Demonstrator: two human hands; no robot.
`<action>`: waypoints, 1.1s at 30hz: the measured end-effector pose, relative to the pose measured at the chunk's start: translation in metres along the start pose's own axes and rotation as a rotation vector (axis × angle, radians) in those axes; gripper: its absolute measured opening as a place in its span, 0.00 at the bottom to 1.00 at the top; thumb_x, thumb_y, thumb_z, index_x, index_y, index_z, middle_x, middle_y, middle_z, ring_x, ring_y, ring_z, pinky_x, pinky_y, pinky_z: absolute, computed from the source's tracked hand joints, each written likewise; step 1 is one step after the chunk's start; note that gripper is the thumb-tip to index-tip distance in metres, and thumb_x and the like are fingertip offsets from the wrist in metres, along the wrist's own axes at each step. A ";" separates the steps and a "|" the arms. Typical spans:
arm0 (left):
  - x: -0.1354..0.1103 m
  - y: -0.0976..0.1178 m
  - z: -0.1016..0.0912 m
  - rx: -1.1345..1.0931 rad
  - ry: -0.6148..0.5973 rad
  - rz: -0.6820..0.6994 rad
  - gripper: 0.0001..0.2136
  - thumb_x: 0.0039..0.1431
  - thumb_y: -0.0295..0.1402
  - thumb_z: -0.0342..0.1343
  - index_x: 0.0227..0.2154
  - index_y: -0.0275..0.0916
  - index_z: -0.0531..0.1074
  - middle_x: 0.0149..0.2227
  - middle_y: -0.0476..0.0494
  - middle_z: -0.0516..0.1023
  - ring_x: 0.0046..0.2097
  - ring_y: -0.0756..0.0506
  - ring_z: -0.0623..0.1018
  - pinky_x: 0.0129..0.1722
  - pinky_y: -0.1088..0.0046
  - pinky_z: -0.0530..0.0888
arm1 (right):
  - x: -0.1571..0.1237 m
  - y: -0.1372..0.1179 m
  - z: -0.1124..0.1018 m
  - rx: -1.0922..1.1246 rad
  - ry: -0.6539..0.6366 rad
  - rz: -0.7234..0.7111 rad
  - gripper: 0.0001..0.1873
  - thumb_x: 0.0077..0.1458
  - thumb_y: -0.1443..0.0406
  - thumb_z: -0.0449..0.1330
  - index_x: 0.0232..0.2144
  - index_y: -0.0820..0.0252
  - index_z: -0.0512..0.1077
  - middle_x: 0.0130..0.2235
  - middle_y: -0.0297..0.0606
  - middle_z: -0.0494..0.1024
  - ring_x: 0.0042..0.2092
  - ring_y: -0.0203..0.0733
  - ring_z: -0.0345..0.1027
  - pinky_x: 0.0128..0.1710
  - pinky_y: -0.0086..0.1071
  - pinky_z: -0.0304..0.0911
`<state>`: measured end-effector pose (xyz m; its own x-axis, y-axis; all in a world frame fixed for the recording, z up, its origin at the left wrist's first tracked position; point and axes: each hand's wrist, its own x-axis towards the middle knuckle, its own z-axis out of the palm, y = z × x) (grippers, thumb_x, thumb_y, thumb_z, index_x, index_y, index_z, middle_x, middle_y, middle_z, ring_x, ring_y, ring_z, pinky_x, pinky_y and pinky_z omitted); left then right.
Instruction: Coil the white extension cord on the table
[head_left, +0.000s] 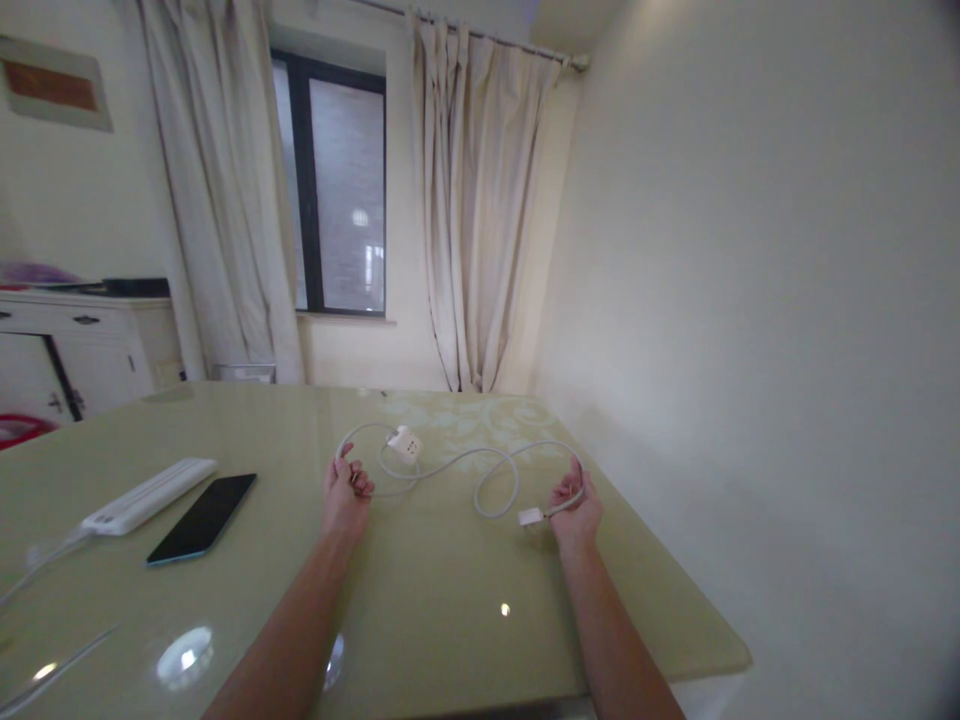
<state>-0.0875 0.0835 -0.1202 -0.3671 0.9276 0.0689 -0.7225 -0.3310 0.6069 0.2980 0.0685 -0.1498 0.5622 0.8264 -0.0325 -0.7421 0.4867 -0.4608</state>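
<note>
A white cable (480, 462) lies in loose loops on the pale green glossy table (420, 600). A white charger block (404, 444) sits on the cable's far part. My left hand (346, 492) has its fingers curled round the cable's left loop. On the right, my right hand (574, 506) is closed on the other stretch of cable, just behind its white plug end (530, 517), which points left.
A white power strip (151, 494) and a dark phone (202, 516) lie on the table's left side. The table's right edge runs close to a bare wall (787, 350). Behind are curtains (480, 210), a window (337, 190) and a white cabinet (75, 350).
</note>
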 end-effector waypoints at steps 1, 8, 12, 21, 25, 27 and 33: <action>-0.001 0.002 0.001 -0.019 -0.044 -0.029 0.10 0.63 0.37 0.62 0.45 0.44 0.73 0.23 0.59 0.63 0.18 0.57 0.59 0.18 0.83 0.59 | 0.000 0.000 0.000 0.001 0.002 0.007 0.09 0.56 0.66 0.63 0.40 0.54 0.75 0.40 0.28 0.84 0.24 0.25 0.71 0.19 0.18 0.62; -0.011 0.009 0.010 -0.054 -0.197 -0.174 0.10 0.67 0.38 0.58 0.49 0.42 0.74 0.20 0.60 0.59 0.15 0.57 0.53 0.15 0.82 0.56 | -0.003 0.003 0.002 -0.032 0.012 0.011 0.08 0.56 0.66 0.63 0.40 0.55 0.76 0.40 0.29 0.85 0.23 0.26 0.70 0.18 0.19 0.61; -0.010 0.011 0.010 -0.091 -0.129 -0.192 0.15 0.73 0.44 0.47 0.44 0.40 0.73 0.22 0.56 0.65 0.14 0.57 0.53 0.14 0.80 0.55 | -0.007 0.002 0.005 0.044 0.030 0.082 0.10 0.56 0.67 0.63 0.42 0.56 0.76 0.39 0.26 0.85 0.23 0.24 0.70 0.18 0.18 0.61; 0.006 0.013 0.001 0.142 0.207 -0.144 0.14 0.63 0.17 0.44 0.45 0.38 0.68 0.30 0.50 0.77 0.16 0.58 0.60 0.17 0.84 0.60 | -0.008 0.004 0.006 0.032 0.028 0.080 0.10 0.55 0.67 0.64 0.42 0.56 0.77 0.38 0.28 0.85 0.23 0.25 0.70 0.18 0.17 0.62; 0.008 0.011 -0.005 0.217 0.247 -0.190 0.11 0.67 0.22 0.43 0.45 0.38 0.67 0.31 0.47 0.80 0.13 0.57 0.54 0.12 0.82 0.53 | -0.008 0.005 0.006 -0.011 0.014 0.062 0.11 0.54 0.66 0.65 0.42 0.56 0.77 0.36 0.28 0.84 0.23 0.25 0.70 0.18 0.17 0.61; 0.007 0.010 -0.007 0.248 0.227 -0.222 0.08 0.69 0.26 0.45 0.42 0.36 0.69 0.30 0.45 0.80 0.13 0.58 0.53 0.11 0.82 0.51 | -0.008 0.005 0.006 -0.005 0.020 0.065 0.11 0.54 0.67 0.65 0.42 0.56 0.77 0.37 0.28 0.84 0.23 0.25 0.70 0.18 0.17 0.61; 0.005 0.011 -0.006 0.260 0.081 -0.269 0.09 0.67 0.25 0.51 0.37 0.31 0.77 0.33 0.44 0.79 0.17 0.58 0.65 0.15 0.83 0.62 | -0.011 0.004 0.009 0.026 0.040 0.089 0.11 0.55 0.68 0.64 0.42 0.56 0.76 0.40 0.28 0.85 0.23 0.24 0.71 0.18 0.18 0.61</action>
<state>-0.1007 0.0840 -0.1183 -0.2373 0.9552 -0.1766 -0.6303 -0.0131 0.7762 0.2859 0.0638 -0.1431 0.5075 0.8549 -0.1079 -0.7986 0.4196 -0.4315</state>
